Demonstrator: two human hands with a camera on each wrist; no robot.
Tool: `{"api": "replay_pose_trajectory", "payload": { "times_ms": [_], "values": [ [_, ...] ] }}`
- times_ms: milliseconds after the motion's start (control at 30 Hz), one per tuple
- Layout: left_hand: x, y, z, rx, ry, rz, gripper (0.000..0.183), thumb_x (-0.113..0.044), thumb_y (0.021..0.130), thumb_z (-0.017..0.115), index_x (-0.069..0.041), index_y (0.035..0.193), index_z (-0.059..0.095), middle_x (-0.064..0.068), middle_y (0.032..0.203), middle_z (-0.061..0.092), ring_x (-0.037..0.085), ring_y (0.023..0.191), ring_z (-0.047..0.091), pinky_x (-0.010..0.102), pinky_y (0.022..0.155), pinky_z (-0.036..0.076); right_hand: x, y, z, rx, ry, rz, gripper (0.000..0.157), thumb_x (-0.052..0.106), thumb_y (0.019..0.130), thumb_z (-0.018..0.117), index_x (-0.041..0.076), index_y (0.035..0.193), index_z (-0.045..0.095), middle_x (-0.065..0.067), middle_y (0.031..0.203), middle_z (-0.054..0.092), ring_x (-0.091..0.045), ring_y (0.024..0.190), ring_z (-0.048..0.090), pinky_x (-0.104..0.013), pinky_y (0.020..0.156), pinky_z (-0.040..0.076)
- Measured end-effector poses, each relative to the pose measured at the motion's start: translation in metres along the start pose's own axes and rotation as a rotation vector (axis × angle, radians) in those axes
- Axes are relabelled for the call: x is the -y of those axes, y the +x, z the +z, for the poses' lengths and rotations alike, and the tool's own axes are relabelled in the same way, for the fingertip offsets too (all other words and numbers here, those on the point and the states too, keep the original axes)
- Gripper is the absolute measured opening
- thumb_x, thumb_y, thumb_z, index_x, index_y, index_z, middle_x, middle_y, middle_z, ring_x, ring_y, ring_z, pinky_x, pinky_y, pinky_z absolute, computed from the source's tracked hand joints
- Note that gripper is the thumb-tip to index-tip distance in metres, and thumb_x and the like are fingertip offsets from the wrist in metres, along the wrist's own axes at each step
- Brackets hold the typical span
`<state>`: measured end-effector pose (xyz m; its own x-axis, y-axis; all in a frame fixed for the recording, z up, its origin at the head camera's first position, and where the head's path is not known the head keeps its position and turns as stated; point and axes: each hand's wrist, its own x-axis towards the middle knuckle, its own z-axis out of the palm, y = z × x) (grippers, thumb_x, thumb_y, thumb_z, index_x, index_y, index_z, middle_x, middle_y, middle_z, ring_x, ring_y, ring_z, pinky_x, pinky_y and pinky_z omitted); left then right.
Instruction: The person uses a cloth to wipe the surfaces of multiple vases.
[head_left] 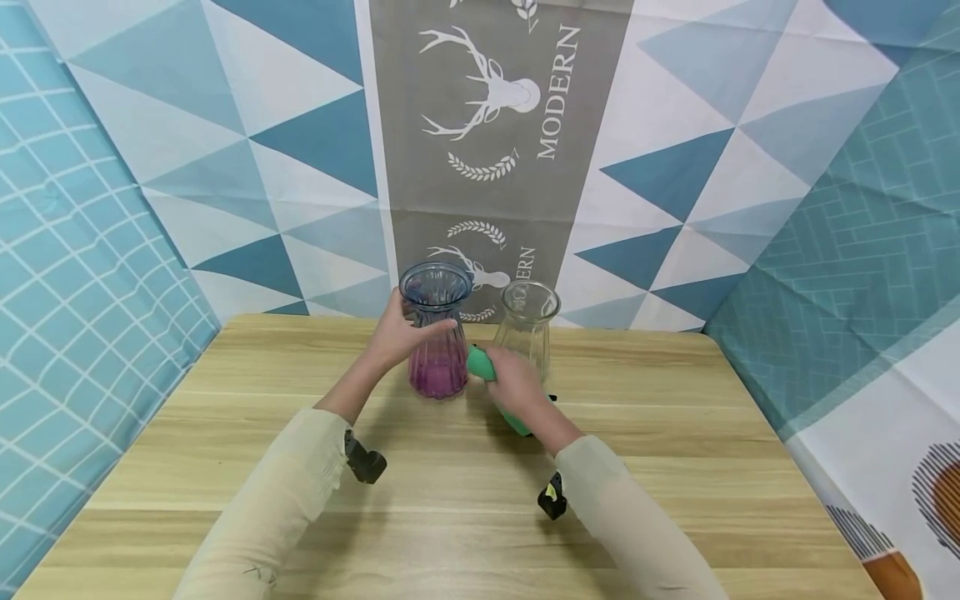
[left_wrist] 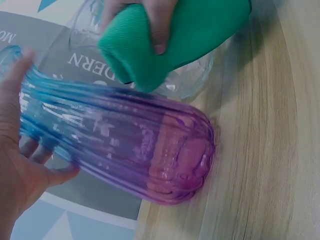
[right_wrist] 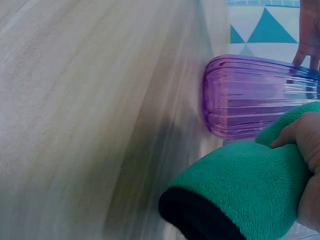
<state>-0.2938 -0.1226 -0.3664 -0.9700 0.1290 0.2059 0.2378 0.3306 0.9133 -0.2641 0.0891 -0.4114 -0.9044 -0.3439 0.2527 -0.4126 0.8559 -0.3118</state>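
My left hand [head_left: 402, 335] grips the upper part of a ribbed glass vase [head_left: 437, 354], blue at the top and purple-pink toward its base. The vase stands upright near the table's back edge; in the left wrist view thumb and fingers lie around its neck. A green cloth [right_wrist: 240, 185] with a black edge is bunched in my right hand [head_left: 517, 385], just right of the coloured vase. Behind that hand is a clear glass vase [head_left: 531, 304], its lower part partly hidden by the hand and cloth.
The wood-grain table [head_left: 420, 533] ends at the back against a patterned curtain [head_left: 300, 125] with triangles and deer heads. Blue tiled fabric [head_left: 67, 242] hangs along the left side. A small black device is strapped at each wrist.
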Motion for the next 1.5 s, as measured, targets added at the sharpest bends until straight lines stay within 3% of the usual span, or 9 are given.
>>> {"api": "replay_pose_trajectory", "payload": {
  "times_ms": [233,467,667,933,1167,1500],
  "values": [
    [0.002,0.001,0.002,-0.055,0.033,0.036,0.090,-0.034,0.074,0.078,-0.007,0.140,0.024,0.017,0.135,0.038,0.034,0.126,0.042,0.048,0.106,0.038,0.004,0.003,-0.012,-0.121,0.110,0.016,0.053,0.001,0.077,0.064,0.014,0.128,0.054,-0.008,0.108,0.066,-0.024,0.094,0.063,-0.041,0.078,0.054],
    [0.002,0.003,0.000,-0.057,0.063,0.042,0.088,-0.028,0.074,0.078,-0.007,0.142,0.026,0.018,0.135,0.041,0.035,0.124,0.045,0.048,0.105,0.040,0.006,0.007,-0.019,-0.247,0.130,0.005,0.050,0.000,0.077,0.064,0.014,0.124,0.057,-0.005,0.101,0.068,-0.022,0.082,0.064,-0.039,0.069,0.054],
    [0.002,0.002,-0.002,-0.031,0.058,0.058,0.086,-0.021,0.074,0.077,-0.007,0.142,0.026,0.019,0.134,0.043,0.035,0.122,0.047,0.048,0.103,0.041,0.007,0.008,-0.019,-0.276,0.142,0.006,0.055,-0.001,0.075,0.065,0.012,0.127,0.055,-0.008,0.109,0.067,-0.026,0.091,0.064,-0.041,0.074,0.054],
    [0.001,0.002,-0.007,0.033,0.023,0.133,0.082,-0.010,0.075,0.074,-0.009,0.142,0.026,0.018,0.135,0.044,0.036,0.121,0.049,0.050,0.102,0.042,0.014,0.011,-0.024,-0.395,0.151,-0.032,0.058,0.001,0.075,0.067,0.016,0.129,0.053,-0.007,0.122,0.063,-0.026,0.105,0.061,-0.043,0.083,0.054],
    [0.002,0.001,-0.010,0.095,0.024,0.127,0.078,-0.011,0.077,0.074,-0.012,0.141,0.031,0.016,0.133,0.049,0.035,0.123,0.048,0.049,0.103,0.041,0.024,0.012,-0.027,-0.474,0.116,-0.058,0.064,0.003,0.073,0.070,0.019,0.132,0.052,-0.001,0.130,0.059,-0.025,0.111,0.060,-0.040,0.084,0.054],
    [-0.002,0.003,-0.010,0.168,0.011,0.129,0.076,-0.010,0.079,0.072,-0.009,0.142,0.031,0.018,0.137,0.046,0.036,0.126,0.044,0.051,0.105,0.039,0.025,0.011,-0.018,-0.467,0.053,-0.119,0.063,0.002,0.073,0.073,0.012,0.131,0.052,-0.007,0.129,0.060,-0.028,0.106,0.062,-0.039,0.088,0.053]
  ]
}}
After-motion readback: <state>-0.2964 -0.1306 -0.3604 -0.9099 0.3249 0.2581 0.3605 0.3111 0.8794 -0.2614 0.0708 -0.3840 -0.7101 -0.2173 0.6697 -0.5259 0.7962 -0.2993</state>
